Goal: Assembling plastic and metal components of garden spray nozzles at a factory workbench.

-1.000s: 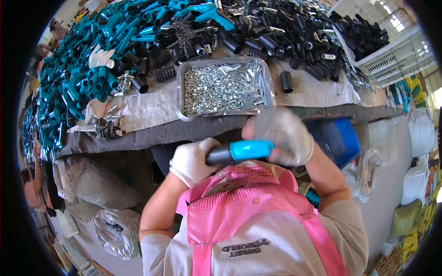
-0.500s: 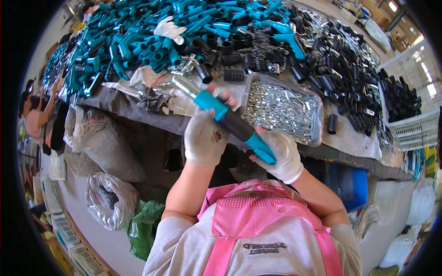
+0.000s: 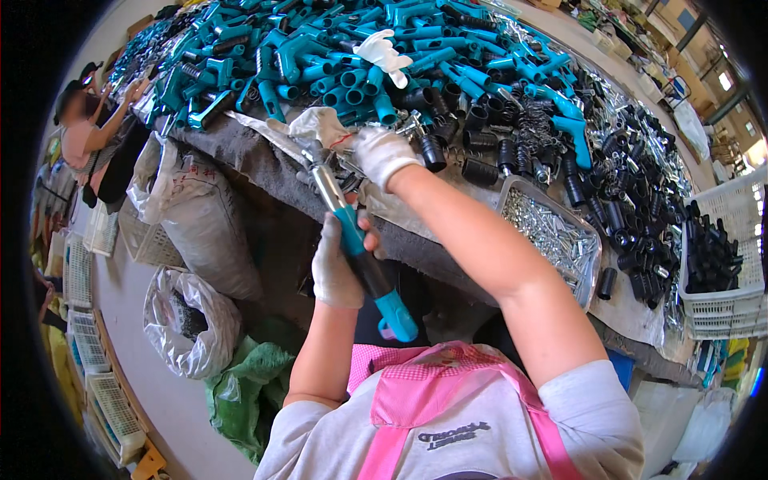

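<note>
My left hand [image 3: 336, 268], in a white glove with bare fingertips, is wrapped round a teal-and-black tubular tool [image 3: 370, 274]. The tool slants, its shiny metal tube end pointing up toward the bench edge and its rounded teal end toward my apron. A metal piece [image 3: 314, 152] shows at the tip of the tube. My right hand [image 3: 387, 157], gloved too, reaches over the bench to the small metal parts beside a crumpled pale cloth [image 3: 316, 128]. Its fingers are mostly hidden from view. Black ribbed sleeves [image 3: 432, 152] lie just right of it.
Teal housings [image 3: 304, 56] are heaped across the back, with a loose white glove [image 3: 384, 54] on top. A metal tray [image 3: 552, 232] of small pins and a white crate [image 3: 724, 264] of black parts stand right. Sacks [image 3: 210, 232] sit below left; a person [image 3: 88, 136] works far left.
My right hand has left the tool's teal end and moved up and left to the metal parts. The left hand keeps the tool, now lower and steeper. The whole view has shifted.
</note>
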Motion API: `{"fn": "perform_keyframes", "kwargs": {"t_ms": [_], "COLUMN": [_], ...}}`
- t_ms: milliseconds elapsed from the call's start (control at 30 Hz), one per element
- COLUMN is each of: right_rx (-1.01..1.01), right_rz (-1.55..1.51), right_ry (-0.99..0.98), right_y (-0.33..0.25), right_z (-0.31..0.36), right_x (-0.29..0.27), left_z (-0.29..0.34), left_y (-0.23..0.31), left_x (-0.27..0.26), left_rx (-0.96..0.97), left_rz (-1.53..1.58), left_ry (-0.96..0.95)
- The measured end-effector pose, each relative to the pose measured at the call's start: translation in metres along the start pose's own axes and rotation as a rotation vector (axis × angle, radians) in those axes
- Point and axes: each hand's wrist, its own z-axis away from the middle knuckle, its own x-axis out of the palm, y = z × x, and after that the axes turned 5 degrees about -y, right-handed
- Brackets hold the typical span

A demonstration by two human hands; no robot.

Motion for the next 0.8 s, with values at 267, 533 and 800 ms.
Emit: {"fn": "perform_keyframes", "kwargs": {"t_ms": [267, 533, 800], "right_rx": [0.196, 0.047, 0.329], "right_rz": [-1.071, -1.202, -0.685], "right_ry": [0.034, 0.099, 0.160], "right_y": [0.051, 0.022, 0.011], "right_z": [0.094, 0.240, 0.313], "right_x": [-0.069, -0.154, -0.160], "left_z": [0.016, 0.011, 0.023], "left_y": [-0.014, -0.055, -0.089], "left_x": [-0.005, 0.024, 0.041], "left_rx": [-0.183, -0.470, -0.193], "left_rz": [-0.533, -0.690, -1.172], "left_ry": [-0.374, -0.649, -0.819]}}
